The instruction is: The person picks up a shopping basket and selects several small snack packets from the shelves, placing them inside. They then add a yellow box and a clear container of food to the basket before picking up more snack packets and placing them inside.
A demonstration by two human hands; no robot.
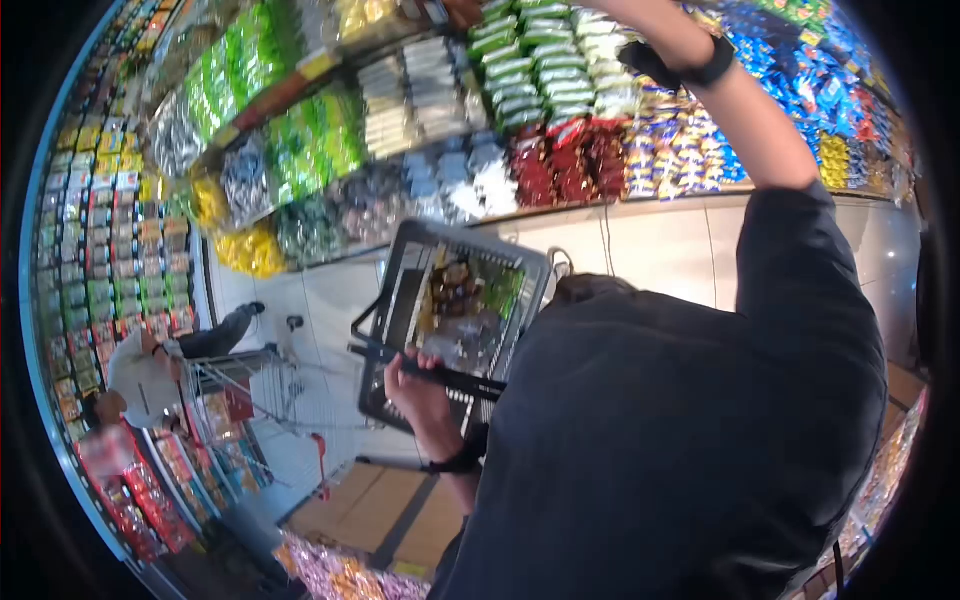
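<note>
My left hand (pixel 418 392) has its fingers wrapped round the black handle (pixel 455 380) of a grey shopping basket (pixel 398 262). Several packaged goods (pixel 470 300) lie inside the basket, some green, some brown and some in clear wrap; their exact kinds are too blurred to tell. My right forearm (pixel 755 125), with a black band at the wrist, stretches over the snack display to the top edge. The hand itself is out of view. Nearest below that arm are packets in white, gold and blue wrappers (pixel 672 140).
Shelves of bagged goods (pixel 320 140) run along the far side. Another person (pixel 145 380) stands at the left by a metal shopping cart (pixel 240 385). Cardboard boxes (pixel 370 505) and a pile of wrapped sweets (pixel 345 570) are near the bottom. Tiled floor (pixel 670 245) lies between.
</note>
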